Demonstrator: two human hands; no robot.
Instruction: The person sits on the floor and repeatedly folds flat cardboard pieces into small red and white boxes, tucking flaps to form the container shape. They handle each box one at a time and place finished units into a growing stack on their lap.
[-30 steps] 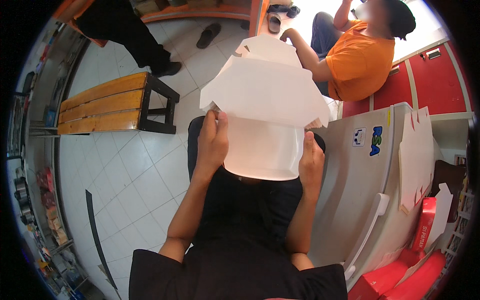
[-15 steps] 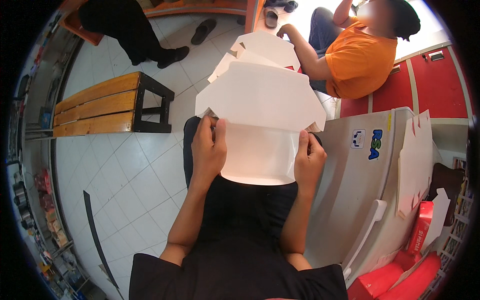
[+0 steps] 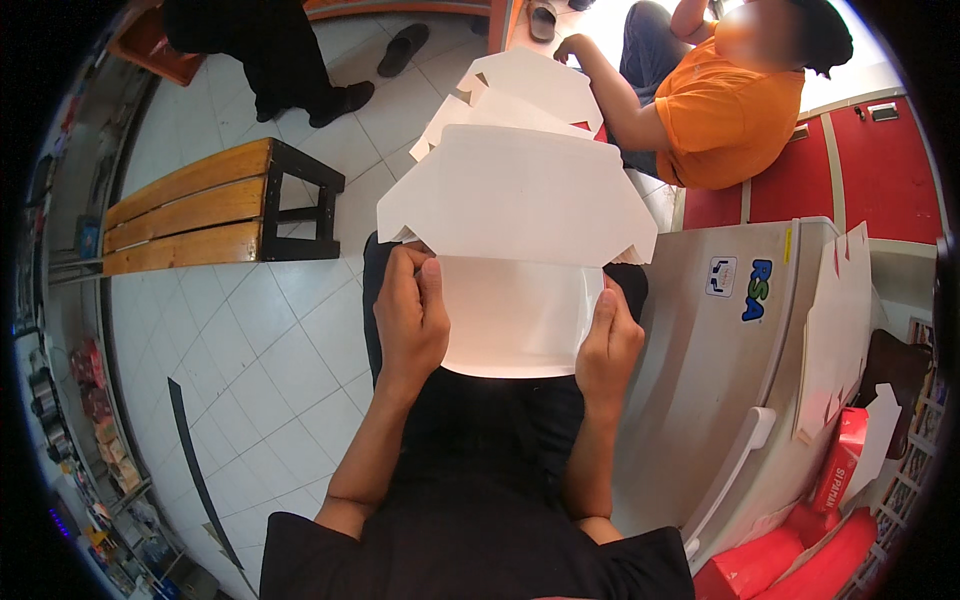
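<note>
Above my lap I hold a white cardboard food box point(image 3: 520, 195), its near panel folded up and curved along the lower edge. My left hand point(image 3: 412, 315) grips its left side, thumb on the inner face and fingers curled behind. On the right side, my right hand point(image 3: 608, 340) holds the board the same way, thumb along the edge. Notched corner flaps stick out just above both hands. Behind the box lie more flat white cardboard blanks point(image 3: 535, 90), partly covered by it; a bit of red shows at their edge.
A wooden bench point(image 3: 190, 215) with black legs stands at left. To my right is a grey fridge point(image 3: 700, 370) laid on its back or side, with cardboard blanks point(image 3: 835, 320) and red boxes point(image 3: 780, 555) beyond. A person in an orange shirt point(image 3: 735, 120) sits ahead right; another person's dark-clothed legs point(image 3: 270, 60) are at far left.
My right hand has slid slightly lower along the box's right side, and my left hand has shifted a little left and down. The box's flaps are spread slightly wider.
</note>
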